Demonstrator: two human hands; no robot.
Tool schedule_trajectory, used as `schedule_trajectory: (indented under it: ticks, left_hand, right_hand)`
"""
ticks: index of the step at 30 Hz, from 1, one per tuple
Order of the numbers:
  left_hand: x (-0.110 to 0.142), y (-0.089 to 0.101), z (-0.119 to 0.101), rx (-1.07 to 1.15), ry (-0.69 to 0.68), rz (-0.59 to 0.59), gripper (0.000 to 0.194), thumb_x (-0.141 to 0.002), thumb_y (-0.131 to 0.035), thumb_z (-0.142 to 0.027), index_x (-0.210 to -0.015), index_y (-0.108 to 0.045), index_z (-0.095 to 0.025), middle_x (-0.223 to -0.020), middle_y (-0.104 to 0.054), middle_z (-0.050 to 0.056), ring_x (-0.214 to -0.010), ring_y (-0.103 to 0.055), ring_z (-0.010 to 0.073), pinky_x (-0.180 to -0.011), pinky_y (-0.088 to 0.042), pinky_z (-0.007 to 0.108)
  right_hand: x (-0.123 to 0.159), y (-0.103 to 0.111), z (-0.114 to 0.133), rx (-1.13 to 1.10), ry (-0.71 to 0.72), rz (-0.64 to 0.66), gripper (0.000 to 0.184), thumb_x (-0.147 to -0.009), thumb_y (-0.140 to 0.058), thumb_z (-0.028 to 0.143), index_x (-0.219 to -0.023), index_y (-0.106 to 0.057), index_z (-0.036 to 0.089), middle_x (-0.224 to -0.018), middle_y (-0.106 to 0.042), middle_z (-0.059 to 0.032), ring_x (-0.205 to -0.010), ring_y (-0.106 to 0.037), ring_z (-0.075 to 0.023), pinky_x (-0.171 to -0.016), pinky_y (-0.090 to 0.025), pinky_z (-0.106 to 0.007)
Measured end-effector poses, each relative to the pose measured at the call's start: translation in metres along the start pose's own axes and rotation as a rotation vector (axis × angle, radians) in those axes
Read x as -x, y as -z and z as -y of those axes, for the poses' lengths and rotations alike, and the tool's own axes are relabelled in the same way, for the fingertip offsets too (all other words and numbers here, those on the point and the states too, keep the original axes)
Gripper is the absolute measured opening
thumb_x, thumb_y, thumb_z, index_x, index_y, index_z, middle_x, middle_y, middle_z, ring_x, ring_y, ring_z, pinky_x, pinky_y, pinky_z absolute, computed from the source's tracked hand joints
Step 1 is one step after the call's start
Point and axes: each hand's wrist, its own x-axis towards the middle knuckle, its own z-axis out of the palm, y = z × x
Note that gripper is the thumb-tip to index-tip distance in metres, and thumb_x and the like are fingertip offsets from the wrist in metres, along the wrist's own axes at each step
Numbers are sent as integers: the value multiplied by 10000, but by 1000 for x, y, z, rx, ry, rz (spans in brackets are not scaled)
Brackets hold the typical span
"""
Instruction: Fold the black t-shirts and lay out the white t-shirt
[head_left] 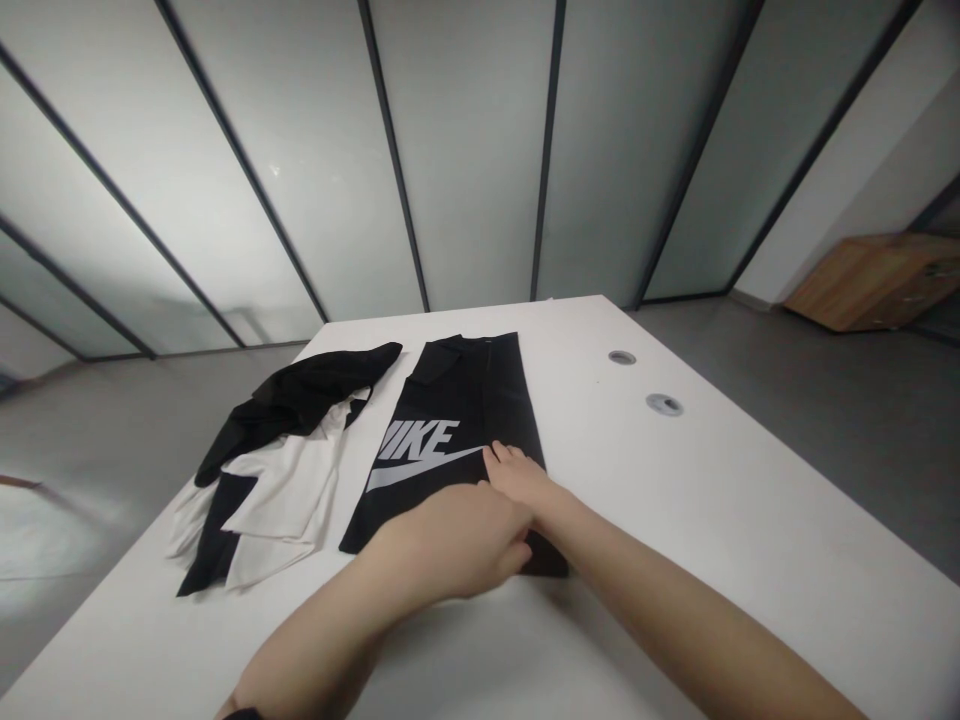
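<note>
A black T-shirt (465, 400) with grey NIKE lettering and a swoosh lies on the white table (637, 520), folded lengthwise into a long panel. One short sleeve rests folded over near its far end. My right hand (519, 475) is laid on the shirt at the tip of the swoosh, its fingers stretched out flat. Closer to me, my left hand (457, 540) is over the shirt's near part, with the fingers curled and the thumb bent in. Its fingertips are hidden, so what they pinch does not show. The two hands overlap in view near the right wrist.
Left of the shirt is a loose pile of black clothes (300, 390) and white clothes (289, 490). Two round cable grommets (622, 357) are set in the tabletop on the right. Frosted glass panels (465, 150) stand behind the table, and a wooden cabinet (862, 280) sits far right.
</note>
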Motion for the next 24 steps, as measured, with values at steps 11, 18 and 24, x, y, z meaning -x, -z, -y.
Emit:
schedule_trajectory:
  ticks: [11, 18, 24]
  left_hand:
    - [-35, 1, 110, 97, 264, -76, 304, -1005, -535, -409, -1166, -705, -216, -1130, -775, 73, -1017, -720, 258, -864, -537, 330]
    - [-90, -57, 169, 77, 243, -294, 272, -991, -586, -337, -1181, -719, -195, -1236, -748, 132, -1144, -704, 294, -1005, -538, 386]
    - [-101, -89, 194, 94, 302, -519, 435, -1060, -485, -322, -1463, -570, -180, -1517, -623, 162, -1417, -571, 298, -1185, -432, 443]
  right_hand:
    - [-27, 24, -102, 62, -282, -93, 614, -1016, -424, 155, -1626, -486, 192, -1754, -326, -147, -1583, -311, -478, -1233, -312, -688]
    - [-27, 24, -110, 23, -215, -284, 569, -1011, -431, 120, -1556, -583, 179, -1715, -411, -131, -1589, -327, -428, -1252, -329, -612]
    - [-21, 10, -55, -64, 302, -135, 454, -1037, -548, 235, -1477, -660, 210, -1613, -548, -141, -1500, -493, -317, -1246, -363, -494]
